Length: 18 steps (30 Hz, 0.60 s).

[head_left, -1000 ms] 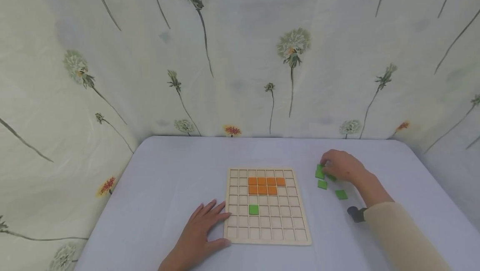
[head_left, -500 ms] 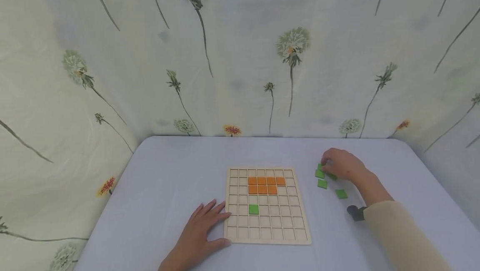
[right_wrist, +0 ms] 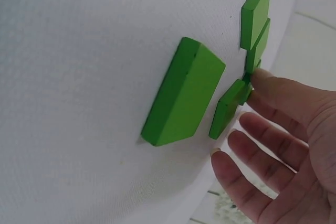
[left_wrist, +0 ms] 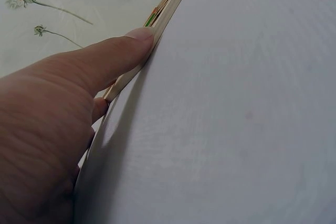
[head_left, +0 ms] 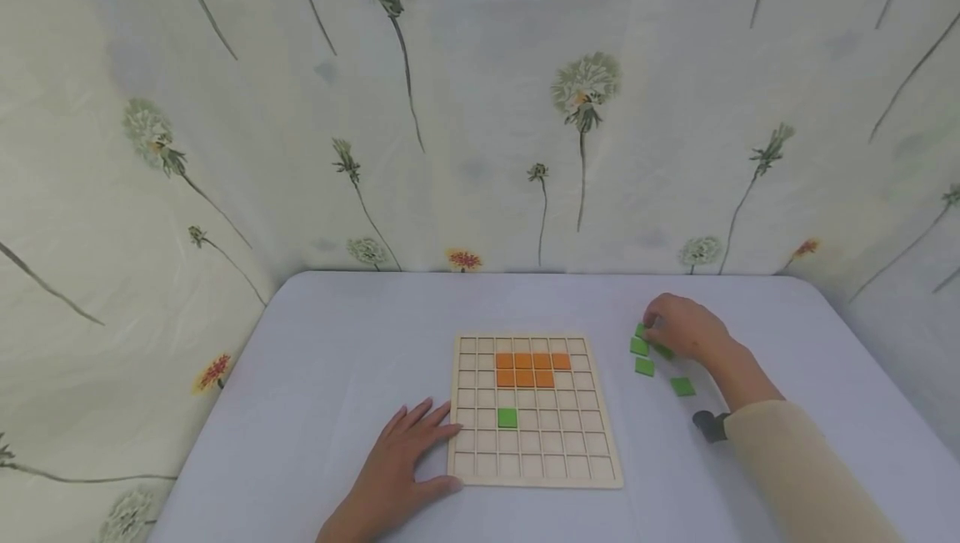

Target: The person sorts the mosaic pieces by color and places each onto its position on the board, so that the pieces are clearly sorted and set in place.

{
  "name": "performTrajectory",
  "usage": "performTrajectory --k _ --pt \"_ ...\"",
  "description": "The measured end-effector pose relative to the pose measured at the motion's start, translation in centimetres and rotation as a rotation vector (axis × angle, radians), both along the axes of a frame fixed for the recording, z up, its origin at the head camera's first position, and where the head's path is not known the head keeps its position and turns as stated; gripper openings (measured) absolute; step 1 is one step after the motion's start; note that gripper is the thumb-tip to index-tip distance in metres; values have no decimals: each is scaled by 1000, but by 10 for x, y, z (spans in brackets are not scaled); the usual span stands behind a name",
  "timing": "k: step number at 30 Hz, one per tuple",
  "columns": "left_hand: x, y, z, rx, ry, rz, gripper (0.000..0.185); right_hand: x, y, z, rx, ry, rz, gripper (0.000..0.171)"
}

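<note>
Green tiles [head_left: 643, 366] lie loose on the white surface [head_left: 337, 359] just right of the wooden grid board [head_left: 534, 468]; the right hand [head_left: 682, 328] rests over them, fingers [right_wrist: 273, 93] relaxed, one fingertip touching a tile. The left hand [head_left: 393, 464] lies flat, fingers straight, thumb against the board's left edge.

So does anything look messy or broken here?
Nothing looks broken or spilled. The board lies flat with orange tiles and one green tile sitting neatly in their squares. The loose green tiles by the right hand are scattered at different angles. The left hand rests against the board's edge.
</note>
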<state>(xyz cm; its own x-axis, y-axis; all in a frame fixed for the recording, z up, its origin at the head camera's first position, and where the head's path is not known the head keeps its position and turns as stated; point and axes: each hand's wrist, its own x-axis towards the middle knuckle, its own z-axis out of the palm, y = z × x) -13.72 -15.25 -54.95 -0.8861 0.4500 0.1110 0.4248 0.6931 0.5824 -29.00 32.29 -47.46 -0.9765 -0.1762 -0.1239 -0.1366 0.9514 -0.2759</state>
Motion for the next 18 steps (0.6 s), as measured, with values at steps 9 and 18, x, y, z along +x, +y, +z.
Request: performTrajectory --k 9,18 --pt "1 -1 1 23 37 -10 67 -3 -2 -4 34 -4 -4 28" --pt "2 -1 2 29 28 -17 66 0 -4 -8 21 -6 -41 29"
